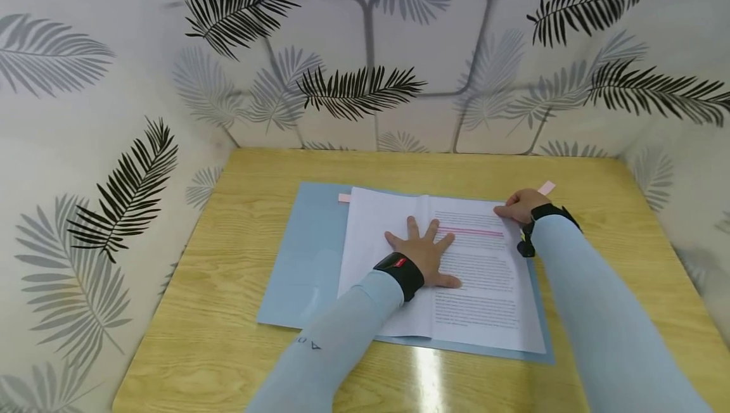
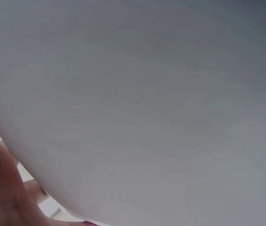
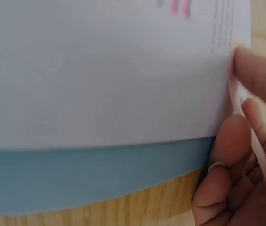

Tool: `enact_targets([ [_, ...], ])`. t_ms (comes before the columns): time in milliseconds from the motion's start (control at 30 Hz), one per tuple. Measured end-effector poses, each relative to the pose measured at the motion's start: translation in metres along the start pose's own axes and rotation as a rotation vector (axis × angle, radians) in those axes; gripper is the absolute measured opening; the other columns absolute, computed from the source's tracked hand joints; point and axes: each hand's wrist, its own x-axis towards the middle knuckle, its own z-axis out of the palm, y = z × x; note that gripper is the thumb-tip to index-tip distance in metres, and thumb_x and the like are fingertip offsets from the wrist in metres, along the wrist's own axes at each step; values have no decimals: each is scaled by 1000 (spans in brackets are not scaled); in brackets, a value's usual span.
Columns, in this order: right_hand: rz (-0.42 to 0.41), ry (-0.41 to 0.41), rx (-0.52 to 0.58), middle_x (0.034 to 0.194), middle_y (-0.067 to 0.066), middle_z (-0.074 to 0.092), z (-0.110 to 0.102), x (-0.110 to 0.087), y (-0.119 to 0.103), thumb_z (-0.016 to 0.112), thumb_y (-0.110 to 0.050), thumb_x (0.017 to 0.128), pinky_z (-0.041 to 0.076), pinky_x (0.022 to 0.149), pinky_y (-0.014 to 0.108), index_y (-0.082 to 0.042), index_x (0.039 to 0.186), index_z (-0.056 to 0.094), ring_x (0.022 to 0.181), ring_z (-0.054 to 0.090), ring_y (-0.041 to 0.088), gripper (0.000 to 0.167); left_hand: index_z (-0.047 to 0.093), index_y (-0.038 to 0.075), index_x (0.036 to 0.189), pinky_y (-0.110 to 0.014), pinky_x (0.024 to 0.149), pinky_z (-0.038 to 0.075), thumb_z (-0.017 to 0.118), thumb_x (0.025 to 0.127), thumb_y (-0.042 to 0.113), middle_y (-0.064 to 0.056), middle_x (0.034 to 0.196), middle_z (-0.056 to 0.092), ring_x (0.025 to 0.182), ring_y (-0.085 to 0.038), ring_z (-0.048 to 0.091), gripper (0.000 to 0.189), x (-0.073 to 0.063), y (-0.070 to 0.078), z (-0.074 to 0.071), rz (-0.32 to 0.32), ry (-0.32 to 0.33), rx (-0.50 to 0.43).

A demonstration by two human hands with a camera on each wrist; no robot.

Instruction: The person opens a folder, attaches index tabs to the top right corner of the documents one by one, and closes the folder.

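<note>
A blue folder (image 1: 305, 248) lies spread on the table with white sheets on it. Its right-hand page (image 1: 476, 311) carries printed text and pink highlighted lines (image 1: 470, 232). My left hand (image 1: 423, 256) rests on the pages near the centre fold, palm down and fingers spread. At the upper right edge of the page, my right hand (image 1: 520, 206) pinches a pink sticky tab (image 3: 262, 162) between thumb and fingers; one end sticks out past the hand. Pale paper (image 2: 147, 117) fills most of the left wrist view, with part of the palm at lower left.
Another pink tab (image 1: 344, 198) sticks out from the left page's upper edge over the folder. The wooden table (image 1: 211, 286) extends round the folder on all sides. Behind and to the sides stand walls (image 1: 319, 39) with a leaf pattern.
</note>
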Motion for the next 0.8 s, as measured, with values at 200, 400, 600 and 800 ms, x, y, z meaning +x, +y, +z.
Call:
enact_targets([
  [200,-19,-23,9,107,18,52,2,6,0,57,-30,95,41,73,36,-1,116,54,95,48,33,35,9,48,151,-78,90,26,44,64,92,2,162,5,142,-49,7,104,-2,-1,-4,-6,-17,5],
  [400,28,-18,17,110,17,52,0,8,0,62,-43,91,41,73,37,-3,117,55,97,47,33,48,10,47,152,-75,93,28,45,67,89,2,162,7,142,-47,10,101,-8,0,-13,3,-15,15],
  [600,27,-16,-11,108,18,53,0,5,-2,72,-50,82,41,71,36,-2,114,54,95,49,34,60,14,46,152,-75,92,29,47,67,88,1,161,10,142,-47,13,100,-12,-1,-15,9,4,5],
  [800,-11,-55,-17,112,20,49,-3,2,-3,77,-48,77,40,73,37,0,119,49,98,46,36,69,13,46,152,-75,92,29,46,68,89,1,161,9,142,-47,12,100,-12,-1,-14,7,6,8],
])
